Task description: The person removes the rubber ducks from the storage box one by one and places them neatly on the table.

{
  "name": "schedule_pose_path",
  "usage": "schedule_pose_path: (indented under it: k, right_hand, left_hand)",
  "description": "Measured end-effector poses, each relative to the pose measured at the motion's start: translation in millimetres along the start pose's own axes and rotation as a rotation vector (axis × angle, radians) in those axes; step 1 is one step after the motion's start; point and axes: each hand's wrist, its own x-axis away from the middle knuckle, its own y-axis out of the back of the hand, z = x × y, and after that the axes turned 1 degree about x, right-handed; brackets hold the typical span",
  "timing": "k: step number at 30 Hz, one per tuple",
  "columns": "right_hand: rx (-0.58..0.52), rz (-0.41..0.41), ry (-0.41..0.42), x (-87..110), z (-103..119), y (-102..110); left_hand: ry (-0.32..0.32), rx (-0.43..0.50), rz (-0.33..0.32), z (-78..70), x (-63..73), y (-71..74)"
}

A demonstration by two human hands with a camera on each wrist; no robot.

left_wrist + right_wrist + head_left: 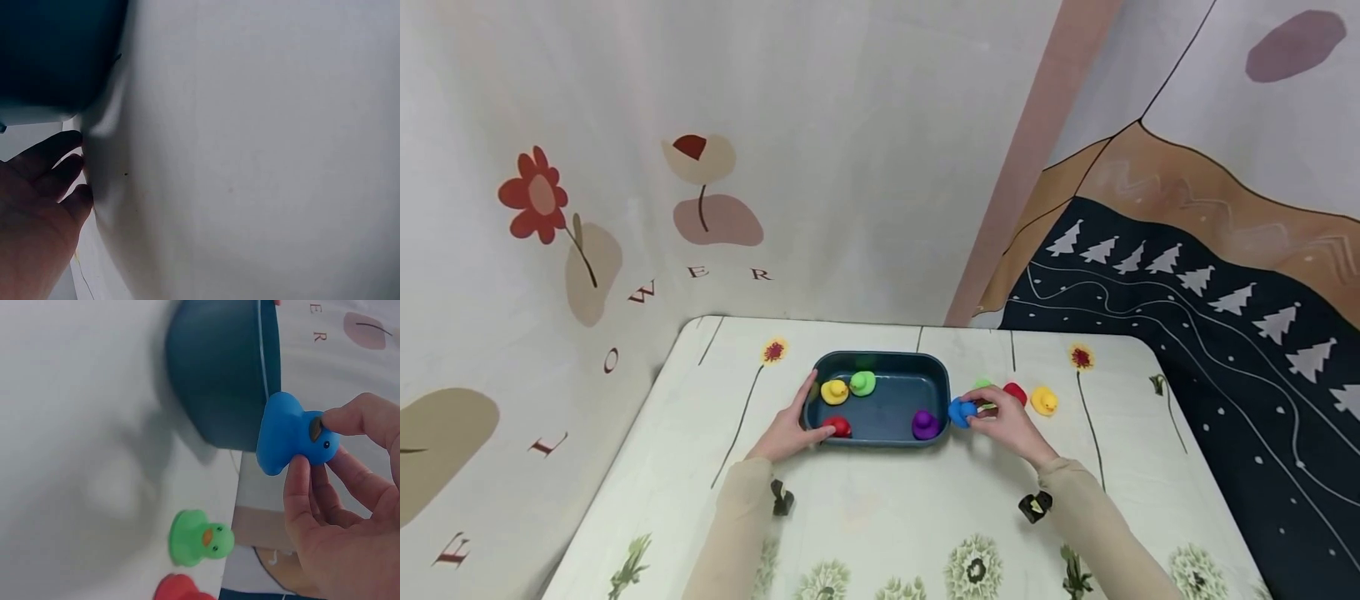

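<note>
A dark blue rectangular tub stands on the table with yellow, green, red and purple toy ducks inside. My left hand holds its near left corner, thumb over the rim by the red duck and fingers along the outer side. In the left wrist view several fingers of the left hand bend beside the tub. My right hand pinches a blue toy duck between thumb and fingers. That duck is tilted, just outside the tub's right wall.
Right of the tub, a green duck, a red duck and a yellow duck stand on the table; the right hand partly covers the green one in the head view. A printed cloth wall rises behind the table.
</note>
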Motion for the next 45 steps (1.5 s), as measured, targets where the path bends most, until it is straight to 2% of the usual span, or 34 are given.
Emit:
schedule_pose_path:
  k: [15, 23, 38, 45]
  right_hand:
    - [0.071, -0.059, -0.083, 14.9, -16.2, 20.8]
    - [0.059, -0.096, -0.072, 24.9, -22.4, 34.1]
    - [0.119, -0.182, -0.067, 34.3, -40.0, 58.7]
    - [0.135, -0.209, -0.119, 40.2, -44.8, 73.8]
  left_hand:
    - [0.003, -0.001, 0.008, 0.2, 0.1, 0.3]
    - [0.005, 0.007, 0.013, 1.2, -0.6, 0.1]
    - [-0.003, -0.034, 0.029, -2.4, 0.3, 2.5]
    - [0.003, -0.033, 0.034, -2.1, -0.2, 1.7]
